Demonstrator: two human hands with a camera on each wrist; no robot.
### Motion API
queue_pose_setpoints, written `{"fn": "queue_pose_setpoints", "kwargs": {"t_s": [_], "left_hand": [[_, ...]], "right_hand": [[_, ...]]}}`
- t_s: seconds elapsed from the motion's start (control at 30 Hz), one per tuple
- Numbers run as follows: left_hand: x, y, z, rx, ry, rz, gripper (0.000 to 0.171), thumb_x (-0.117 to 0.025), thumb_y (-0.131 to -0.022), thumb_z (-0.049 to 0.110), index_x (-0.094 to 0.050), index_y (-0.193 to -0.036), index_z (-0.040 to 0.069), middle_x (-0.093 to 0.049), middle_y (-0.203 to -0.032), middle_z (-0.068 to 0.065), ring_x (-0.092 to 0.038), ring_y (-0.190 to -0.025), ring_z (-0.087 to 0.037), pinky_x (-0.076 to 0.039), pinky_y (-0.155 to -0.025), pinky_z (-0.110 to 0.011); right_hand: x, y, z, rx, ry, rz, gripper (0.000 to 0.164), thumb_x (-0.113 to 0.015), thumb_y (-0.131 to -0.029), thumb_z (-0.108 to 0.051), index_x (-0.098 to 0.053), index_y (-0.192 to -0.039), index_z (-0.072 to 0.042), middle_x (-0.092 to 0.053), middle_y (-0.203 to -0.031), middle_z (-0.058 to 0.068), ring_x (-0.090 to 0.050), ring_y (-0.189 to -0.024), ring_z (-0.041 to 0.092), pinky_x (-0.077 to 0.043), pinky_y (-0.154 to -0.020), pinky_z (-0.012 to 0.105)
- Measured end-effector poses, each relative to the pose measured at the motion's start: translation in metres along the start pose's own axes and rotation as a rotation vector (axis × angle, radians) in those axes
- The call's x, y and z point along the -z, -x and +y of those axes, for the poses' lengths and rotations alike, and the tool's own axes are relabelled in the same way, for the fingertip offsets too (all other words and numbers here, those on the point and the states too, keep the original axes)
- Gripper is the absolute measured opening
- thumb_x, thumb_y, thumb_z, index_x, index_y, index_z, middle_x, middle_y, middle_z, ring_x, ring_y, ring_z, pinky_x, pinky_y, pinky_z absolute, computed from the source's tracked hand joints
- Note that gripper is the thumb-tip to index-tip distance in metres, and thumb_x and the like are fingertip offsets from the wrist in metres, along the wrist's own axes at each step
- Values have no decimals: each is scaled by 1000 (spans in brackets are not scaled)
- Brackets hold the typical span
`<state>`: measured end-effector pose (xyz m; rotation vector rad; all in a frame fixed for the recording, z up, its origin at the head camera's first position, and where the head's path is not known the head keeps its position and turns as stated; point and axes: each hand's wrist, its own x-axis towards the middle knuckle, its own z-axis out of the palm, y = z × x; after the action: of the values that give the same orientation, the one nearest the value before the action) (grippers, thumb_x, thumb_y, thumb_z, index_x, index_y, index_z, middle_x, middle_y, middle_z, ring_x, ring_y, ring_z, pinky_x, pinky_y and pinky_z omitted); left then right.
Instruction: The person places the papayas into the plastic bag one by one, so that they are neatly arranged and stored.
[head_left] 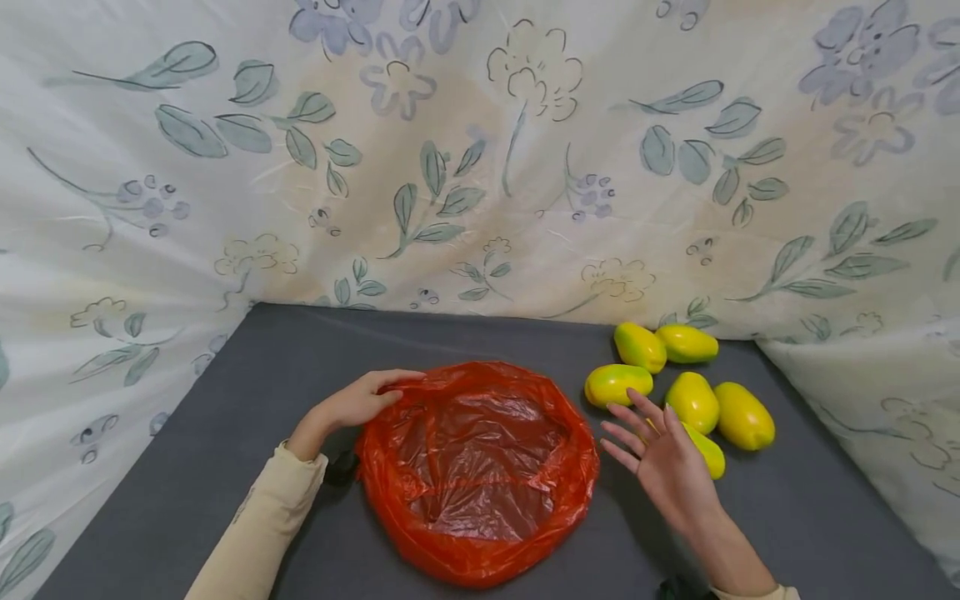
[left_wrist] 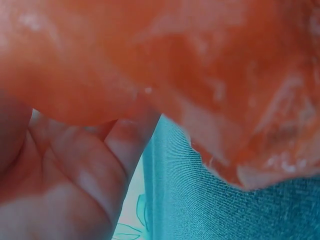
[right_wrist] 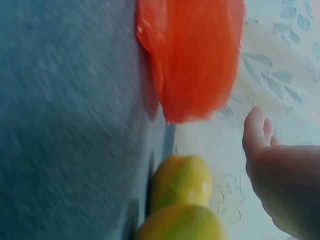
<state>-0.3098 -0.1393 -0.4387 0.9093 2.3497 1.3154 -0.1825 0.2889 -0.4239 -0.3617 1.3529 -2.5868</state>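
A red plastic bag (head_left: 480, 467) stands on the table with its round mouth spread wide and its rim rolled outward. My left hand (head_left: 367, 398) grips the bag's rim at the far left, and the left wrist view shows the red plastic (left_wrist: 100, 55) over the fingers of that hand (left_wrist: 65, 175). My right hand (head_left: 671, 467) is held between the bag and the fruits, palm up, fingers spread, holding nothing. Several oblong yellow-green fruits (head_left: 692, 403), like papayas or mangoes, lie right of the bag. One is partly hidden behind the right hand.
The dark grey table (head_left: 300, 350) is bounded at the back and sides by a hanging floral cloth (head_left: 450, 167). In the right wrist view, two fruits (right_wrist: 181, 180) lie close to the side of the bag (right_wrist: 195, 60).
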Motion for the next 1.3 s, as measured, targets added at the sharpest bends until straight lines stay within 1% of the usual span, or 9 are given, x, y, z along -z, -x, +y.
{"fn": "queue_pose_setpoints", "kwargs": {"t_s": [0.13, 0.37, 0.5, 0.73, 0.9, 1.0, 1.13, 1.23, 1.3], "left_hand": [[1, 3, -2, -8, 1, 13, 40, -43, -99, -1, -47, -139, 0, -50, -134, -22, -56, -109, -31, -49, -87, -38], [3, 9, -2, 22, 57, 28, 41, -42, -99, -1, -46, -140, 1, -48, -135, -22, -59, -99, -29, -51, -80, -31], [4, 11, -2, 29, 61, 36, 41, -43, -99, 0, -46, -140, 1, -48, -134, -23, -58, -100, -29, -51, -80, -31], [3, 10, -2, 33, 70, 39, 40, -42, -99, -1, -45, -139, -1, -49, -133, -24, -60, -94, -27, -52, -78, -31], [3, 8, -3, 31, 66, 39, 41, -42, -99, -1, -45, -140, -1, -49, -133, -24, -59, -95, -27, -51, -79, -29], [3, 7, -3, 27, 64, 40, 41, -42, -99, -1, -45, -140, 0, -49, -133, -23, -59, -95, -27, -51, -78, -29], [3, 4, -1, 20, 67, 32, 41, -41, -99, -1, -45, -140, -1, -49, -132, -24, -60, -90, -26, -51, -75, -29], [2, 3, -1, 19, 66, 30, 40, -41, -99, -1, -45, -140, -1, -50, -132, -23, -60, -89, -26, -51, -74, -29], [0, 3, -2, 23, 61, 31, 41, -41, -99, -1, -45, -140, 0, -50, -132, -22, -59, -91, -26, -50, -75, -29]], "right_hand": [[7, -3, -11, 35, -93, -26, 47, -18, -106, -31, -48, -138, -13, -52, -131, 8, -51, -118, 27, -39, -100, 41], [21, -5, -33, 46, 76, 81, 35, -27, -106, -27, -47, -134, -18, -52, -127, 3, -54, -114, 19, -45, -94, 33], [35, -3, -44, 63, 88, 119, 34, -29, -105, -26, -45, -135, -19, -52, -128, 1, -53, -114, 17, -46, -93, 32], [57, 2, -52, 131, 218, 211, 29, -33, -105, -22, -47, -130, -17, -50, -124, 1, -51, -111, 16, -46, -90, 27], [69, 5, -55, 163, 243, 267, 29, -38, -104, -21, -43, -131, -14, -51, -122, 1, -52, -110, 15, -47, -88, 26], [78, 9, -56, 188, 239, 275, 30, -39, -103, -20, -41, -132, -12, -51, -121, 2, -54, -108, 15, -47, -87, 25], [87, 17, -56, 213, 232, 317, 28, -44, -102, -19, -46, -129, -12, -53, -116, 4, -56, -104, 16, -49, -85, 25], [92, 22, -57, 197, 230, 366, 26, -47, -100, -20, -49, -125, -13, -54, -112, 3, -56, -101, 15, -49, -83, 25], [95, 25, -58, 171, 271, 390, 28, -48, -100, -21, -46, -126, -12, -54, -112, 2, -56, -100, 14, -49, -82, 23]]}}
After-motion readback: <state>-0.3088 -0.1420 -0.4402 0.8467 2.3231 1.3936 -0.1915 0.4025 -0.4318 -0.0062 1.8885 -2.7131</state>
